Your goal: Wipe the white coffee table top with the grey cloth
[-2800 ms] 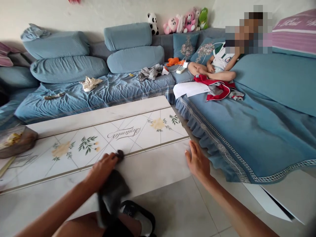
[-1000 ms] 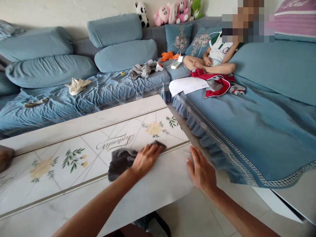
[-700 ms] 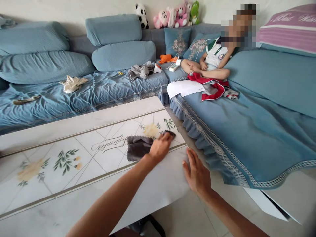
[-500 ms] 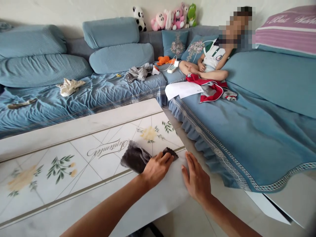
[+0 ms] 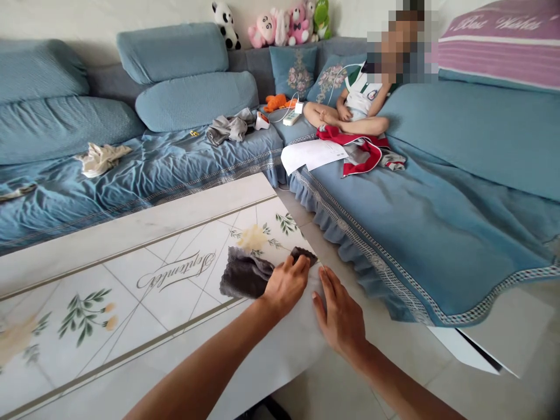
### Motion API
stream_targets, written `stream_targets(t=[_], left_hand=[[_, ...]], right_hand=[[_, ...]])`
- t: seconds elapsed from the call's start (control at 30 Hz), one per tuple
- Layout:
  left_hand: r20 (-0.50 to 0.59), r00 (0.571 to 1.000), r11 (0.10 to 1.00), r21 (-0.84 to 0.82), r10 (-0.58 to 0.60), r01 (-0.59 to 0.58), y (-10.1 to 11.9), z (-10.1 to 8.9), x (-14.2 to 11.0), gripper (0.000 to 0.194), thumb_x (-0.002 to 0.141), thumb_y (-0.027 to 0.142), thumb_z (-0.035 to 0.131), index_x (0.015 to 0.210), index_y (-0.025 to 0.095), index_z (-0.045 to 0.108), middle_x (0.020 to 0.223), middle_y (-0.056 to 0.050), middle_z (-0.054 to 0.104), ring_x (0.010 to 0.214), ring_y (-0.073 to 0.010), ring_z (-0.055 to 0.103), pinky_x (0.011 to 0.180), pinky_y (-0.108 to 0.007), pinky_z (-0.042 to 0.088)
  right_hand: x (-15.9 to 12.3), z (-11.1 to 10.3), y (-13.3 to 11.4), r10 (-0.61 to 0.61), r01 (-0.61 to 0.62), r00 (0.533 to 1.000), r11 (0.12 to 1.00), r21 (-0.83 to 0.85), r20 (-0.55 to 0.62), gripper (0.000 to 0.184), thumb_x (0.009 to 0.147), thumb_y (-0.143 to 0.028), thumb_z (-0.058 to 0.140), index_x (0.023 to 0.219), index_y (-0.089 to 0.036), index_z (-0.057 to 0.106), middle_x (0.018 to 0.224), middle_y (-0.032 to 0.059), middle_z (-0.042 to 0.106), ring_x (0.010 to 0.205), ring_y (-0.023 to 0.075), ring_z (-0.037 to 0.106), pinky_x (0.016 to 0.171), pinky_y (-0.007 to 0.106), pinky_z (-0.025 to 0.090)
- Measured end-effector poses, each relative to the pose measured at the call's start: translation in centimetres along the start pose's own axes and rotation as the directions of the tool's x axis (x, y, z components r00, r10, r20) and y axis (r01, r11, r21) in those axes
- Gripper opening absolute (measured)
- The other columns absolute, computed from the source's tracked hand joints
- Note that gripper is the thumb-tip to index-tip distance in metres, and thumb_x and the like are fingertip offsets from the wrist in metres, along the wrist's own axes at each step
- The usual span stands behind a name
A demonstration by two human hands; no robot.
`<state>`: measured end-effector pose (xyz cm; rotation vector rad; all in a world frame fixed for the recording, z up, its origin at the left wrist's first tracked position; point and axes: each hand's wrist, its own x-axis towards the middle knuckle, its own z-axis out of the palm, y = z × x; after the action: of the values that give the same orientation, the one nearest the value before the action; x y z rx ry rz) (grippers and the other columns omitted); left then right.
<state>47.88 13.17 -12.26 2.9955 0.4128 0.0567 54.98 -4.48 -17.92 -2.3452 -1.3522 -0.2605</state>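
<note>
A dark grey cleaning cloth [image 5: 245, 272] lies bunched on the white table [image 5: 280, 332], near its right edge. My left hand [image 5: 286, 283] is closed over the cloth and presses it to the tabletop; part of the cloth shows beyond my fingers and more spreads out to the left. At the table's right edge rests my right hand [image 5: 342, 315], holding nothing, with the thumb apart from the outstretched fingers. The tabletop carries a printed panel with yellow flowers, green leaves and the word "September".
A blue corner sofa [image 5: 437, 233] runs behind and to the right of the table. On it sits a person [image 5: 361, 99] beside red and grey clothing [image 5: 365, 153] and white paper [image 5: 312, 155]. Soft toys [image 5: 265, 29] line the sofa back. White boards [image 5: 503, 332] lie low at the right.
My left hand has slid the cloth a little along the tabletop toward the right edge. The right hand stays at the edge. The whole view has shifted slightly.
</note>
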Motion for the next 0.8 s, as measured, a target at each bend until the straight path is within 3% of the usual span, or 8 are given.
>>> stream_targets(t=[0.17,0.4,0.57,0.63,0.8], left_hand=[[-0.002,0.997,0.994,0.075,-0.075,0.075,-1.1,-1.3,5.0,0.030,0.105,0.006,0.047,0.124,0.016,0.068,0.124,-0.014,0.062,0.114,-0.0269,0.062,0.079,-0.033,0.061],[-0.008,1.000,0.995,0.092,-0.023,0.024,-0.1,0.1,0.4,0.032,0.105,0.009,0.048,0.129,0.020,0.066,0.120,-0.010,0.063,0.104,-0.0238,0.061,0.072,-0.029,0.061],[-0.019,0.997,0.991,0.110,-0.074,0.076,-0.5,-0.5,4.6,0.031,0.105,0.007,0.044,0.119,0.016,0.070,0.122,-0.015,0.063,0.113,-0.0277,0.061,0.076,-0.032,0.062],[-0.021,0.998,0.992,0.105,-0.067,0.068,-0.4,-0.7,4.8,0.030,0.104,0.006,0.045,0.119,0.015,0.070,0.122,-0.014,0.063,0.113,-0.0272,0.062,0.074,-0.031,0.062],[-0.020,0.999,0.994,0.107,-0.030,0.032,0.5,0.2,0.3,0.029,0.105,0.008,0.049,0.126,0.017,0.067,0.118,-0.010,0.063,0.104,-0.0235,0.062,0.073,-0.030,0.062]], right_hand=[[0.0,0.0,0.0,0.006,-0.006,1.000,1.000,-0.001,0.009,0.067,0.112,-0.040,0.041,0.174,-0.021,0.023,0.165,0.0167,0.053,0.142,0.0317,0.062,0.104,0.046,0.062],[0.0,0.2,0.1,-0.003,0.003,1.000,1.000,0.000,0.005,0.068,0.112,-0.043,0.044,0.173,-0.020,0.025,0.164,0.0175,0.054,0.138,0.0329,0.065,0.103,0.046,0.063],[0.1,0.1,0.1,0.001,-0.001,1.000,1.000,0.000,-0.001,0.067,0.113,-0.041,0.042,0.174,-0.021,0.024,0.164,0.0175,0.054,0.142,0.0328,0.062,0.104,0.047,0.063],[0.1,0.1,0.1,-0.006,0.006,1.000,1.000,-0.006,-0.001,0.068,0.113,-0.041,0.042,0.174,-0.021,0.022,0.164,0.0176,0.055,0.142,0.0325,0.063,0.104,0.047,0.063],[0.0,0.3,0.1,-0.023,0.022,1.000,1.000,-0.022,-0.019,0.069,0.112,-0.043,0.045,0.173,-0.019,0.025,0.163,0.0187,0.056,0.140,0.0327,0.064,0.104,0.045,0.063]])
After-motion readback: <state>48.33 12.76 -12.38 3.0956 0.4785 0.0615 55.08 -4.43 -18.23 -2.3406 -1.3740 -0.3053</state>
